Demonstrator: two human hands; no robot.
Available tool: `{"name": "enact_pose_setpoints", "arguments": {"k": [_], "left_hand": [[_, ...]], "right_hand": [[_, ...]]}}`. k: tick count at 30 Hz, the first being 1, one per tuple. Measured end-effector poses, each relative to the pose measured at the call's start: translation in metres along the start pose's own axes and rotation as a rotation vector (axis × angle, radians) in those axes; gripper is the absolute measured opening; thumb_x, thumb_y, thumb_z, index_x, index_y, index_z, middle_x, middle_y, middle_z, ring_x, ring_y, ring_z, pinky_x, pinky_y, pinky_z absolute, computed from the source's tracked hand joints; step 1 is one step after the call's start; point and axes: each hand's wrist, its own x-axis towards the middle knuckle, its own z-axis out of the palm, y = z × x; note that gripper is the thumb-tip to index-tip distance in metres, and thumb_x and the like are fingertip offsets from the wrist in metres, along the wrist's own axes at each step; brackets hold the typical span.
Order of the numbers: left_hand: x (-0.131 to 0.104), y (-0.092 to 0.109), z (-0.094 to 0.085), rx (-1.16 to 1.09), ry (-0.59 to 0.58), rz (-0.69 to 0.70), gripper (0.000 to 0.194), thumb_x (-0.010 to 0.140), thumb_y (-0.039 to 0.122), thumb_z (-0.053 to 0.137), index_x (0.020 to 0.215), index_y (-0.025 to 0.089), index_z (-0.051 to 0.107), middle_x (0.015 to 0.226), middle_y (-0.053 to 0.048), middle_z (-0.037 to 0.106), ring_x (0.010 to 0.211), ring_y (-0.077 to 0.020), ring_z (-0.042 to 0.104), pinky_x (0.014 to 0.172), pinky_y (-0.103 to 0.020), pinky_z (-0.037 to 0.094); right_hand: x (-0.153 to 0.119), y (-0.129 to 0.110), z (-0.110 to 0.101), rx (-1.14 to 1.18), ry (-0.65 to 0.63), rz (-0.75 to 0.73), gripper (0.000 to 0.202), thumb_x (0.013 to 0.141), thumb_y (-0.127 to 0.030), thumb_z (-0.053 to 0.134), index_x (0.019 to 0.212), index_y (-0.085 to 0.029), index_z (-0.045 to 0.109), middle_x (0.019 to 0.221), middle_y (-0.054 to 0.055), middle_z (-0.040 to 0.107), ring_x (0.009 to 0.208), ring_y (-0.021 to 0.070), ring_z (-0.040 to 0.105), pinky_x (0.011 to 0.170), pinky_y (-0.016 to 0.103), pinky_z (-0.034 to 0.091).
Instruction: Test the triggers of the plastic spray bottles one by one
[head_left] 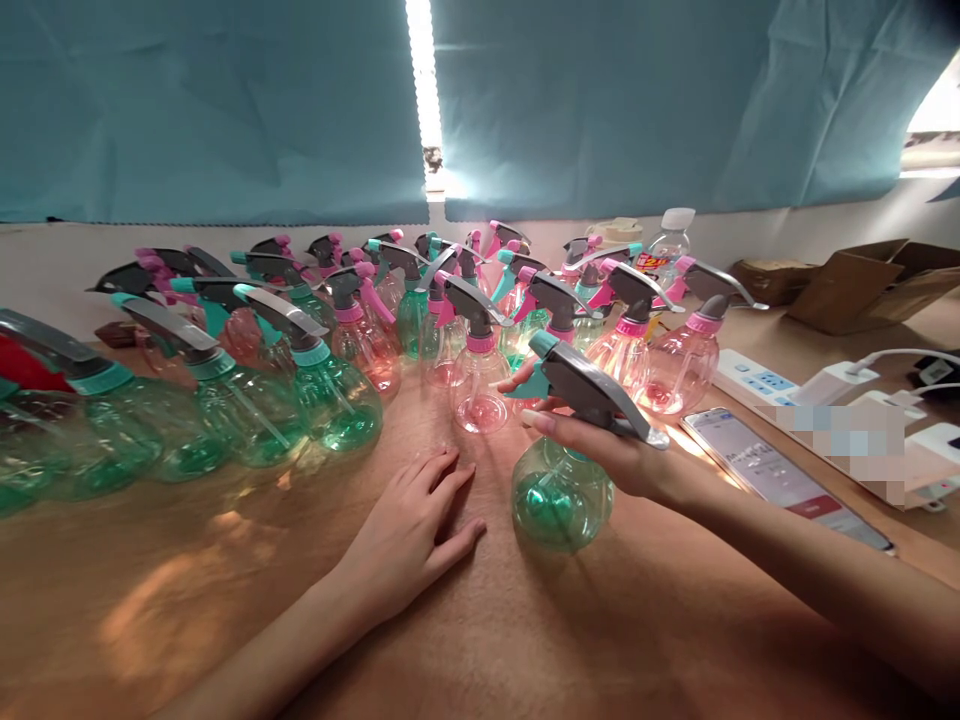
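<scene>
My right hand (592, 448) is wrapped round the neck of a green spray bottle (562, 505), just below its grey and teal spray head. The bottle stands upright, or almost so, close to the tabletop; whether its base touches the wood I cannot tell. Flat on the table to its left lies my left hand (412, 520), fingers a little apart and holding nothing. Just beyond both hands is a clear pink-tinted spray bottle (480, 390) with a pink collar. A green spray bottle (334, 405) with a teal collar stands farther left.
Several more green and pink spray bottles (247, 415) crowd the back and left of the table (300, 620). At the right lie a phone (780, 475) and a power strip (757, 385) with chargers. An open cardboard box (862, 295) sits behind them; a teal curtain (225, 110) hangs at the back.
</scene>
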Motion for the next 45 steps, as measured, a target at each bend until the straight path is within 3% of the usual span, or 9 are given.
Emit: {"name": "enact_pose_setpoints", "arguments": {"k": [5, 13, 24, 29, 36, 40, 45], "left_hand": [[0.0, 0.0, 0.0, 0.005, -0.006, 0.002, 0.047, 0.095, 0.041, 0.052, 0.131, 0.011, 0.056, 0.138, -0.02, 0.051, 0.129, -0.036, 0.046, 0.108, -0.057, 0.035], [0.001, -0.001, -0.001, 0.012, -0.009, 0.007, 0.046, 0.095, 0.041, 0.052, 0.13, 0.011, 0.057, 0.137, -0.02, 0.052, 0.128, -0.0364, 0.047, 0.107, -0.058, 0.036], [0.001, -0.002, 0.0, 0.008, 0.004, 0.017, 0.046, 0.095, 0.041, 0.052, 0.129, 0.011, 0.057, 0.136, -0.02, 0.053, 0.128, -0.0369, 0.047, 0.106, -0.058, 0.037], [0.001, -0.001, 0.0, 0.012, -0.001, 0.015, 0.046, 0.095, 0.041, 0.052, 0.129, 0.011, 0.057, 0.136, -0.02, 0.053, 0.128, -0.0362, 0.047, 0.107, -0.058, 0.036], [0.001, -0.001, 0.0, 0.011, -0.003, -0.001, 0.046, 0.095, 0.042, 0.052, 0.13, 0.012, 0.057, 0.138, -0.019, 0.052, 0.128, -0.0359, 0.047, 0.107, -0.057, 0.036], [0.0, 0.0, 0.0, 0.005, 0.0, -0.006, 0.045, 0.095, 0.042, 0.052, 0.13, 0.014, 0.056, 0.138, -0.018, 0.052, 0.128, -0.0355, 0.048, 0.107, -0.057, 0.035], [0.0, 0.0, -0.001, 0.004, 0.003, -0.003, 0.044, 0.095, 0.042, 0.052, 0.13, 0.016, 0.056, 0.138, -0.017, 0.053, 0.127, -0.0345, 0.048, 0.107, -0.056, 0.036]], "right_hand": [[0.003, 0.003, 0.005, 0.027, 0.05, -0.029, 0.016, 0.088, -0.033, 0.058, 0.102, -0.025, 0.057, 0.071, -0.003, 0.05, 0.075, 0.0174, 0.058, 0.073, 0.033, 0.048], [0.004, 0.001, 0.003, 0.065, 0.04, -0.056, 0.014, 0.089, -0.034, 0.057, 0.095, -0.022, 0.059, 0.08, 0.0, 0.058, 0.073, 0.0154, 0.056, 0.066, 0.03, 0.046], [0.0, -0.003, -0.004, -0.004, -0.05, -0.029, 0.02, 0.091, -0.036, 0.056, 0.078, -0.022, 0.05, 0.068, -0.004, 0.044, 0.062, 0.0107, 0.042, 0.054, 0.026, 0.035], [0.0, -0.002, -0.004, 0.029, -0.077, -0.03, 0.015, 0.091, -0.039, 0.057, 0.097, -0.025, 0.056, 0.071, -0.004, 0.048, 0.065, 0.0118, 0.049, 0.059, 0.027, 0.039], [-0.002, -0.007, -0.002, 0.055, -0.046, -0.021, 0.028, 0.088, -0.031, 0.059, 0.115, -0.025, 0.059, 0.069, -0.004, 0.05, 0.063, 0.0135, 0.051, 0.074, 0.035, 0.048], [-0.003, -0.004, -0.002, 0.082, -0.076, -0.015, 0.035, 0.09, -0.031, 0.059, 0.125, -0.028, 0.056, 0.084, -0.002, 0.062, 0.062, 0.012, 0.056, 0.082, 0.038, 0.05], [-0.002, -0.001, -0.003, 0.1, -0.058, -0.053, 0.04, 0.089, -0.03, 0.061, 0.129, -0.03, 0.055, 0.12, 0.003, 0.064, 0.09, 0.0172, 0.066, 0.084, 0.035, 0.054]]}}
